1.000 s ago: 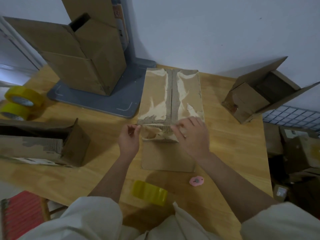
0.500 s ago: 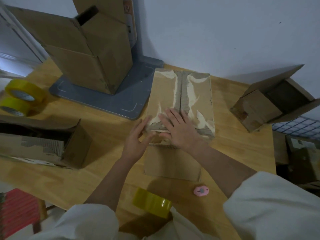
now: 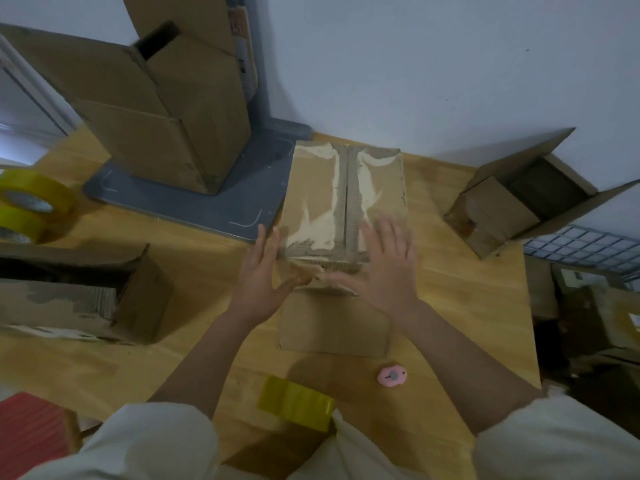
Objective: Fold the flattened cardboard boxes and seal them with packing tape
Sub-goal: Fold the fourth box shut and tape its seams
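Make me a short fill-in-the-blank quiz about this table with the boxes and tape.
1. Both hands, left hand and right hand, rest on the middle ____.
2. The small cutter is ____ in colour.
3. The tape roll nearest the person is ____.
4. The table top is made of ____.

Missing words: box; pink; yellow; wood

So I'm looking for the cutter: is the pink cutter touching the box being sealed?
Apart. The head view shows bare table between the pink cutter and the box.
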